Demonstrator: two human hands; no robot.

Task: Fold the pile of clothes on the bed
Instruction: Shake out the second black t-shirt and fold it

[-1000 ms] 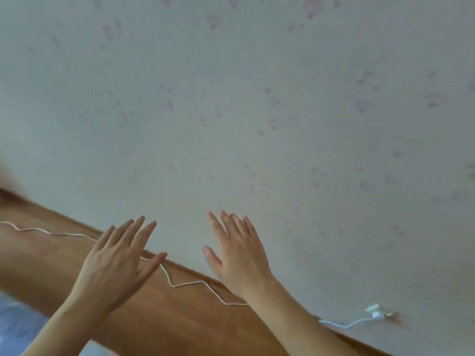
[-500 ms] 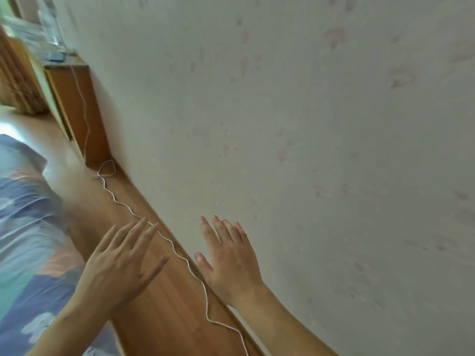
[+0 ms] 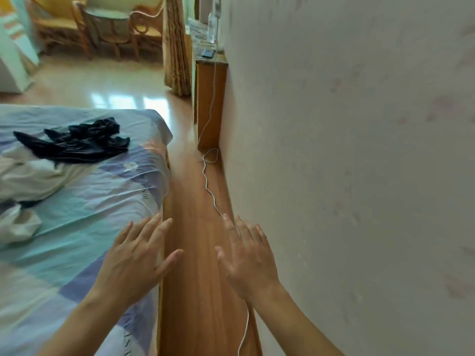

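A bed [image 3: 84, 211] with a blue, teal and lilac patterned sheet fills the left. On it lies a crumpled black garment [image 3: 77, 142], with a rumpled white garment [image 3: 33, 173] just in front of it and another pale piece [image 3: 18, 224] at the left edge. My left hand [image 3: 133, 260] hovers flat with spread fingers over the bed's right edge, holding nothing. My right hand [image 3: 246, 255] is also flat and empty, held over the floor strip beside the wall. Both hands are well short of the clothes.
A narrow wooden floor strip [image 3: 195, 253] runs between bed and papered wall [image 3: 359, 176]. A white cable [image 3: 209, 191] snakes along it to a wooden cabinet [image 3: 209, 98] carrying a phone and bottle. Rattan chairs [image 3: 108, 29] and a curtain [image 3: 177, 44] stand further back.
The view has swung left from the bare wall to the bed, bringing the clothes, cabinet and chairs into sight. Both hands stay flat, spread and empty in front of me.
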